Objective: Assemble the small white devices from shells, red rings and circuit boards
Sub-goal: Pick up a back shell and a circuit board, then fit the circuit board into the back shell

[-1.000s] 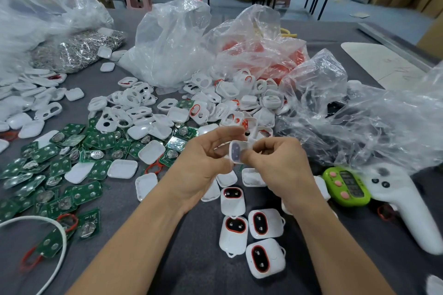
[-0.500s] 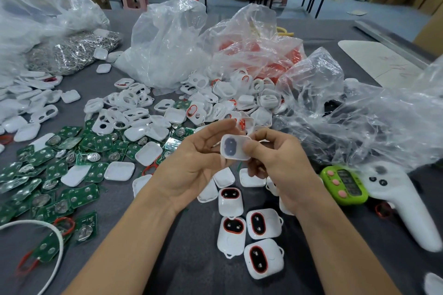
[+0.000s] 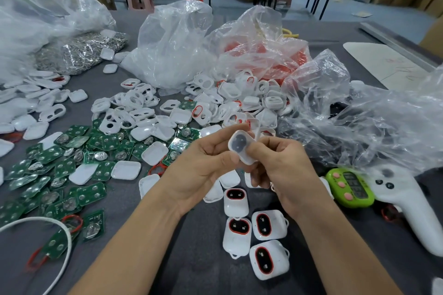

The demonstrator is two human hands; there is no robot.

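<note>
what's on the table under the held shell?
White shell halves lie on the gray table there, partly covered by the left grip and right grip that pinch the held shell. How many lie beneath, and whether anything else does, cannot be seen.

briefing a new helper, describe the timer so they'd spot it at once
Find the crumpled plastic bag on the right. Below its near edge, beside the white controller, lies the timer: the only lime-green thing, with pink buttons and a dark screen.
</note>
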